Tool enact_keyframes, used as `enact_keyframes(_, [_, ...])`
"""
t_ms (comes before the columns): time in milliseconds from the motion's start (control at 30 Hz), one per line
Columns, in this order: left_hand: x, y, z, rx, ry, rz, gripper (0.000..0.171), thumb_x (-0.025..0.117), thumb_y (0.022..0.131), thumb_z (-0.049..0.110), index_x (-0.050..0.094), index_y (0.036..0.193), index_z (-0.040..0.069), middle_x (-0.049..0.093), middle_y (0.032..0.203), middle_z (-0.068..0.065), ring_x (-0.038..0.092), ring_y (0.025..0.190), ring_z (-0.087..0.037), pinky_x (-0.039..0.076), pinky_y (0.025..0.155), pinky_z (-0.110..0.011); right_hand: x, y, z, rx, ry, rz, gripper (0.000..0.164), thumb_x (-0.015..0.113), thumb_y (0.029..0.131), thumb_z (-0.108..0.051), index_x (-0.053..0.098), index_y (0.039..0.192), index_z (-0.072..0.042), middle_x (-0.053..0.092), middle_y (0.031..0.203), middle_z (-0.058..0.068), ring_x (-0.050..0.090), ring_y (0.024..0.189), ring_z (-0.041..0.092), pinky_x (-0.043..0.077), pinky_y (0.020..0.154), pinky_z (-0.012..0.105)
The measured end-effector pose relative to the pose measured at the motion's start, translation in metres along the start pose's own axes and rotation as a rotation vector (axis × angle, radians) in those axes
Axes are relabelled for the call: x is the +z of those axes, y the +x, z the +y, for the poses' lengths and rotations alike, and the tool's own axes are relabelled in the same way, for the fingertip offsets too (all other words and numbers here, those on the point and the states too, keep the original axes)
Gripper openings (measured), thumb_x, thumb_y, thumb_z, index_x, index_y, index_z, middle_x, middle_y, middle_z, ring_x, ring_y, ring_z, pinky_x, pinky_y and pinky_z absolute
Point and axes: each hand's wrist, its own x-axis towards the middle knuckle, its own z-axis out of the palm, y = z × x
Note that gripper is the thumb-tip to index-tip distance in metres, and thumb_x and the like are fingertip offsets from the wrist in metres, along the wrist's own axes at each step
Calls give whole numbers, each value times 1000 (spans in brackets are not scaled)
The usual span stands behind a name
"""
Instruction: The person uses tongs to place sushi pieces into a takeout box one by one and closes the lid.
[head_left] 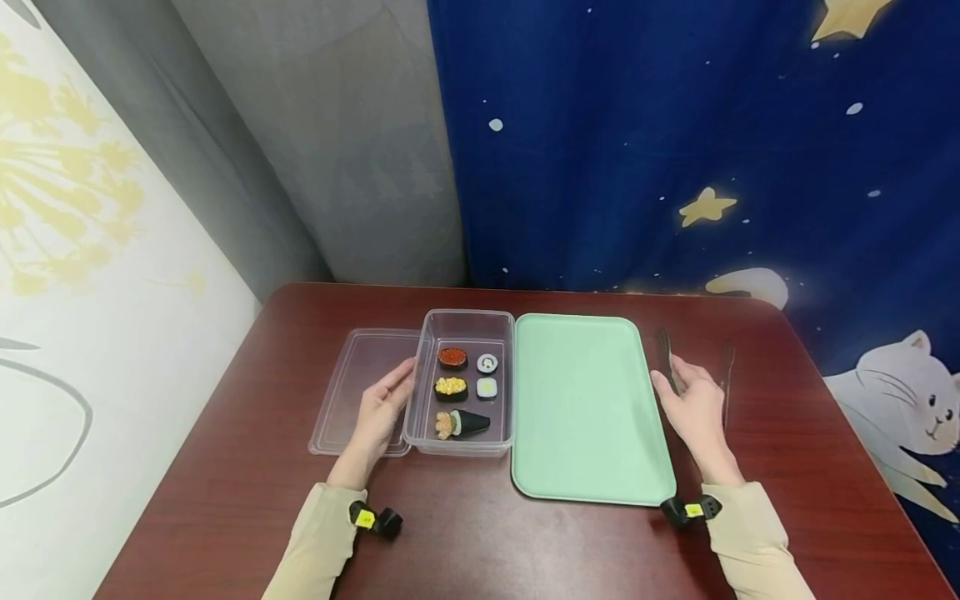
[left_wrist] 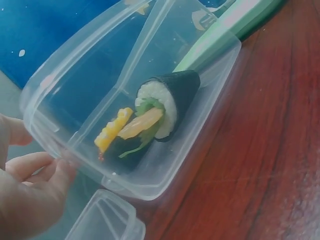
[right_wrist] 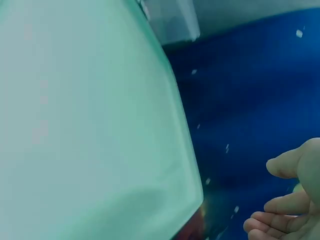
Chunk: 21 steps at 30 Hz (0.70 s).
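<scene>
A clear plastic food box (head_left: 460, 445) holds several toy-like sushi pieces: a red roe piece (head_left: 452, 358), a yellow corn-topped piece (head_left: 451, 388), two small rolls and a cone-shaped hand roll (head_left: 471, 423). My left hand (head_left: 384, 408) touches the box's left wall with its fingertips; in the left wrist view the fingers (left_wrist: 31, 165) lie loosely at the outside of the wall. Beside the tray's right edge, my right hand (head_left: 693, 408) hovers with thumb and fingers apart. A dark slim utensil (head_left: 664, 354) shows just beyond it. The right wrist view shows nothing between the fingers (right_wrist: 287, 205).
A pale green tray (head_left: 588, 408) lies right of the box. A clear lid (head_left: 348, 387) lies flat on the left, partly under the left hand. Some thin dark thing (head_left: 727, 379) lies right of the right hand. The dark red table (head_left: 465, 533) ends at curtains behind.
</scene>
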Motion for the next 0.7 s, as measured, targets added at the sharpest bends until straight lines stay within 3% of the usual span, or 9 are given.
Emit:
enact_keyframes(133, [-6,-3,3,41,22,-11,40,49,94,-3,44,133,-10,43,138,-22,43,127,-27,41,97,-17,4,3,-20,-53,62,-21,43,65,87,-9,54,124,11,60,109,28,59,96,40,51,78,52])
enact_keyframes(300, [-22,-5,7,95,83,30,38,51,93,-3,47,130,-10,45,135,-24,49,123,-18,39,100,-18,10,8,-47,-154,114,8,41,67,84,-6,58,121,9,62,108,24,62,96,37,52,77,44])
enact_keyframes(400, [-35,-6,11,74,134,73,37,51,93,-2,48,130,-9,47,134,-23,50,122,-15,38,102,-20,17,9,-67,-229,154,26,41,71,80,-4,61,118,9,64,105,22,63,94,35,50,77,31])
enact_keyframes(467, [-45,-7,12,48,173,101,37,50,94,-1,48,130,-8,48,134,-21,50,121,-13,37,103,-20,22,9,-81,-273,188,18,40,71,79,-3,61,117,8,64,104,22,63,93,34,49,77,28])
enact_keyframes(633, [-70,-8,12,-15,273,177,37,49,96,2,49,131,-5,50,133,-19,52,114,-3,40,97,-14,39,6,-113,-346,291,-50,40,71,80,-2,61,117,8,64,108,21,62,95,32,53,80,41])
enact_keyframes(700, [-80,-9,11,-32,301,216,36,50,96,3,50,131,-4,50,132,-20,54,112,-5,43,92,-12,47,4,-126,-369,328,-85,40,70,81,-2,61,118,8,64,110,21,62,96,31,53,81,43])
